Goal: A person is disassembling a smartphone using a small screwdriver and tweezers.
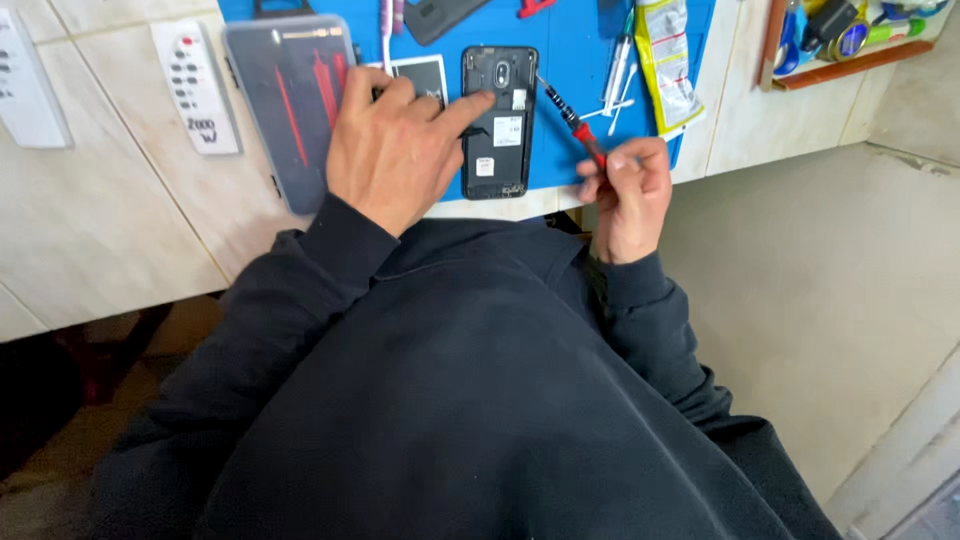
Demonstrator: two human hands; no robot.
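A black phone (499, 150) with its back cover off lies on a blue work mat (565, 60). My left hand (395, 145) rests beside it, the index finger pressing on the phone's left side. My right hand (630, 190) holds a red-and-black screwdriver (572, 122) by the handle, its tip pointing up-left near the phone's upper right edge. A flat battery (425, 75) lies on the mat just behind my left hand.
A clear plastic case with red tools (290, 90) sits left of the mat. A white power strip (195, 85) lies on the tiled counter. A yellow-white packet (665, 60), tweezers (617, 70) and a tray of supplies (840, 35) are at the right.
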